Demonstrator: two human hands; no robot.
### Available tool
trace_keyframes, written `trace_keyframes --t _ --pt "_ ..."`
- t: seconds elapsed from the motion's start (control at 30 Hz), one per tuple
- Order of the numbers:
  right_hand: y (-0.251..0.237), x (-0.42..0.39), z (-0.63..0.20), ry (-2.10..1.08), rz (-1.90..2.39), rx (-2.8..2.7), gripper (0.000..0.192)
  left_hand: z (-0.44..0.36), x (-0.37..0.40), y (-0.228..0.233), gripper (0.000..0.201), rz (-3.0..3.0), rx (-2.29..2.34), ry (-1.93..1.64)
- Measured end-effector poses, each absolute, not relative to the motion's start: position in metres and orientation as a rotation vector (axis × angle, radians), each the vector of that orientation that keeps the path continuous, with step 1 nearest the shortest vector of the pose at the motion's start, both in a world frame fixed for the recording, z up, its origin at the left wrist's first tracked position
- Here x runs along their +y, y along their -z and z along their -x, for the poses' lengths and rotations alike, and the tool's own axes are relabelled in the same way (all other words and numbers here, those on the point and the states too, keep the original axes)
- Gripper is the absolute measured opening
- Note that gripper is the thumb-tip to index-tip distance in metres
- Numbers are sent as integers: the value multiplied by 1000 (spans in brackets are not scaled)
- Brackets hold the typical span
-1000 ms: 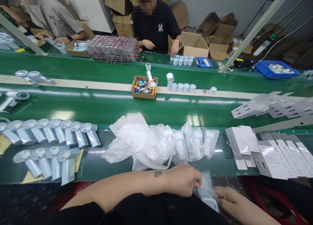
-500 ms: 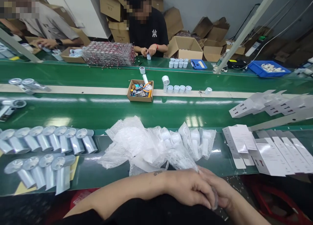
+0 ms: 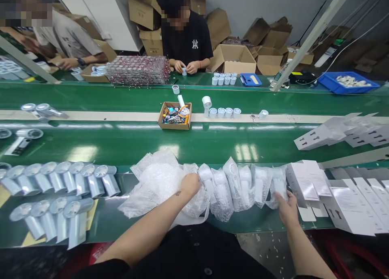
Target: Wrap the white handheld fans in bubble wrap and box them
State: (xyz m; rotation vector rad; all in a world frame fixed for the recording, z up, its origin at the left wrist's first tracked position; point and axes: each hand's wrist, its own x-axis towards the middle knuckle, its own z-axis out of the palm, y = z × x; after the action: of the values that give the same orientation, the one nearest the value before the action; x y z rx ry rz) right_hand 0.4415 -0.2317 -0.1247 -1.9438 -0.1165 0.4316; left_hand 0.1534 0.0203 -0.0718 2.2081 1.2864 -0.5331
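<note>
Presently, the right hand [image 3: 288,210] grips a pale, bubble-wrapped handheld piece [image 3: 278,186] at two o'clock, just beside white printed cartons [image 3: 306,179], near the dark-green bench's [image 3: 258,221] front edge; a broad, glossy green belt [image 3: 209,143] stretches beyond. The left hand [image 3: 191,184], at twelve, touches translucent bubble-wrap bags [image 3: 158,177], its grip hidden. Half a second ago, both hands met by that edge.

Illumination: bright, fairly even across the table [image 3: 106,214]. Glare: two pale patches and a long streak on the green belt [image 3: 206,143]; near-white highlights on the bubble-wrap bags [image 3: 161,177]. Shadow: dim upper right; near-black lower left. Distortion: wide-angle stretch, posts [image 3: 315,36] slanting outward. Focus: mostly sharp, far cartons [image 3: 257,33] softer. Pixel blocks: top left, top centre.
</note>
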Motion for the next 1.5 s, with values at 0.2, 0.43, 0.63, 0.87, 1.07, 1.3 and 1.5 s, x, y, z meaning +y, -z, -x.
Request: trace_keyframes --t 0.2,0.43,0.63,0.87,1.07,1.3,1.5 --pt "82 -199 -415 -370 2179 -328 42 -150 19 85 23 -2318 1258 570" --pt "50 -95 -273 -1235 1641 -639 19 -135 4 60 30 -2427 1191 373" --pt "42 -76 -247 -1394 1279 -538 20 -112 -9 16 25 -2164 1103 -263" --pt "22 -81 -245 -1361 1293 -331 37 -85 7 -22 26 -932 1031 -480" --pt "2 -89 -250 -1425 1304 -247 40 73 13 -19 24 -1389 1588 -500" --pt "-1 -66 -227 -1507 1429 -81 36 178 -32 80 29 -1670 2229 238" --pt "-5 -56 -199 -1524 1537 -48 27 199 -33 115 34 -1752 2094 468"
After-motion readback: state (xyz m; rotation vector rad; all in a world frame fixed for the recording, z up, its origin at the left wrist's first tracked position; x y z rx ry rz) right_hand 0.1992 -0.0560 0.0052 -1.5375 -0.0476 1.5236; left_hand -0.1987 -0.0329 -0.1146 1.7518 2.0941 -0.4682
